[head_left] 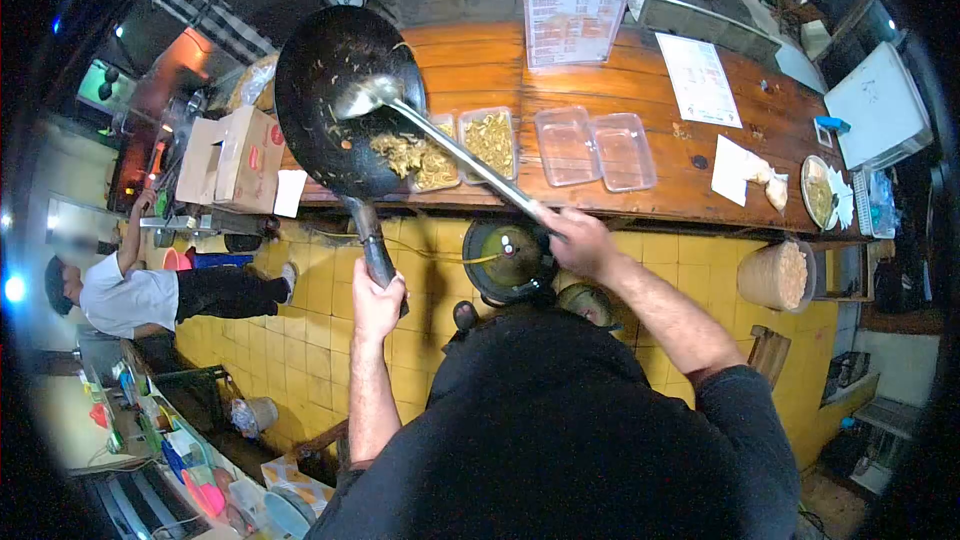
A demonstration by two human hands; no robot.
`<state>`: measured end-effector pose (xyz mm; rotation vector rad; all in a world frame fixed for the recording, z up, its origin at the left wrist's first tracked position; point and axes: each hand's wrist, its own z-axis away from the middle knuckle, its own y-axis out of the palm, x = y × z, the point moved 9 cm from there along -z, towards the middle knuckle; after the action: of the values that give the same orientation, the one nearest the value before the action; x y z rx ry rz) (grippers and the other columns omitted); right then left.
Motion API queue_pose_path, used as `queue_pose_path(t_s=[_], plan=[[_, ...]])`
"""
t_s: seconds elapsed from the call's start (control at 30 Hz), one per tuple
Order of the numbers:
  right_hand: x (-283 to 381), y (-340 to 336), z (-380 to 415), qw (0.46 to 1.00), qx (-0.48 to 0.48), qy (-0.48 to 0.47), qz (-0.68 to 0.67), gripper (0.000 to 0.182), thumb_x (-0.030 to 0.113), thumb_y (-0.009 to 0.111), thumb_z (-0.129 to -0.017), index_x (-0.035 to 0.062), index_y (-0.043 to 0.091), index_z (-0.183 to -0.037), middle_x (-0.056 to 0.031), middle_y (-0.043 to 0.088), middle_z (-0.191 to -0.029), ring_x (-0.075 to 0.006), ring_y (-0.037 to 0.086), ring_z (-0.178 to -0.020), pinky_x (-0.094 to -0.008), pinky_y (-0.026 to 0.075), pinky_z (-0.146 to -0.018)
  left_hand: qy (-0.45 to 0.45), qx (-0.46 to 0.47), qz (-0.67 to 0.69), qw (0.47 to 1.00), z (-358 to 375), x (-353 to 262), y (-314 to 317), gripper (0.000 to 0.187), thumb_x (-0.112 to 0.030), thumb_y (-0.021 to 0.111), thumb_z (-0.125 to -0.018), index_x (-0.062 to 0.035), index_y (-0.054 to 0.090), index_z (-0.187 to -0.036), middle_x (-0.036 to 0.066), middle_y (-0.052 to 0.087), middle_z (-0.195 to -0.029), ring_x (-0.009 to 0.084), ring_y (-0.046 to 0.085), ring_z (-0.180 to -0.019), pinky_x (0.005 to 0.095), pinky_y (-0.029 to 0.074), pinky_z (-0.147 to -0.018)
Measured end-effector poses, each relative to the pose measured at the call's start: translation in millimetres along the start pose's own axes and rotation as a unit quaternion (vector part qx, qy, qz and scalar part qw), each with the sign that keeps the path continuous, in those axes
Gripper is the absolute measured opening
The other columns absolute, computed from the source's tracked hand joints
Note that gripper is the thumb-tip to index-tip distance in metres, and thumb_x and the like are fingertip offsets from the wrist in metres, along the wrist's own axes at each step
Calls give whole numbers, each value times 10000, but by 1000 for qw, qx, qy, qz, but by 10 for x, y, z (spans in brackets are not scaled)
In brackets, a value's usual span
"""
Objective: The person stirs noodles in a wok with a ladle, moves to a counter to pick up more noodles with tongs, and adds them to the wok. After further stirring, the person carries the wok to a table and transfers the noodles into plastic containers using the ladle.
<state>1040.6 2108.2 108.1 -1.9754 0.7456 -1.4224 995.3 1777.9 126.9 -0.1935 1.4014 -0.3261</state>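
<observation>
Round black wok (335,90), dull and greasy, tilted over wooden counter (620,70), with pale noodles (400,152) sliding from its lower rim toward two filled clear trays (488,140); just right of them two empty clear trays (595,148), further along paper sheets (700,80) and a laminated menu (577,20). Below the counter yellow tiled wall (310,340) and a burner (510,258), at far left a person in white shirt (125,295) bending. Left hand (377,302) wrapped tight around wok handle (375,250), right hand (580,240) clenched on long steel ladle (440,140), its shiny bowl inside the wok.
</observation>
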Motion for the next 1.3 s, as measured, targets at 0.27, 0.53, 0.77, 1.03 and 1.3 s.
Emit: queue_pose_path(t_s=[0.27, 0.53, 0.77, 1.03, 1.3], plan=[[-350, -228, 247, 984, 105, 27, 139, 644, 53, 532, -779, 269, 445, -1380, -125, 576, -859, -323, 614, -762, -439, 541, -684, 22, -4, -34, 999, -6, -99, -21, 276, -15, 596, -798, -25, 429, -1017, 29, 549, -715, 101, 555, -554, 262, 467, -477], [-261, -243, 332, 987, 79, 64, 122, 672, 44, 587, -749, 220, 446, -1383, -124, 531, -797, -317, 585, -748, -430, 519, -691, 27, -3, -9, 1000, -23, -24, -19, 336, -12, 595, -796, -18, 419, -1083, 23, 542, -722, 94, 520, -528, 254, 445, -455], [-350, -660, 599, 976, 122, 104, 146, 611, 59, 523, -773, 215, 471, -1362, -131, 540, -809, -312, 581, -737, -433, 517, -675, -29, -11, -7, 999, -21, -11, -14, 355, -11, 593, -797, -21, 409, -1101, 23, 539, -720, 84, 509, -521, 244, 429, -433], [68, -175, 193, 992, -87, 26, -85, 629, -22, 560, -711, 75, 497, -1329, -163, 545, -740, -347, 562, -690, -424, 479, -636, 32, 9, -37, 999, 22, -298, 119, 320, -13, 587, -809, -29, 413, -1077, 27, 538, -734, 104, 540, -573, 263, 461, -500], [-420, -284, 935, 989, 46, 104, 96, 642, 40, 562, -772, 210, 460, -1383, -139, 511, -755, -334, 546, -669, -431, 478, -616, 9, 66, 16, 998, 221, -263, 639, 294, 21, 578, -785, -39, 402, -1014, 38, 537, -783, 114, 563, -611, 268, 495, -548]])
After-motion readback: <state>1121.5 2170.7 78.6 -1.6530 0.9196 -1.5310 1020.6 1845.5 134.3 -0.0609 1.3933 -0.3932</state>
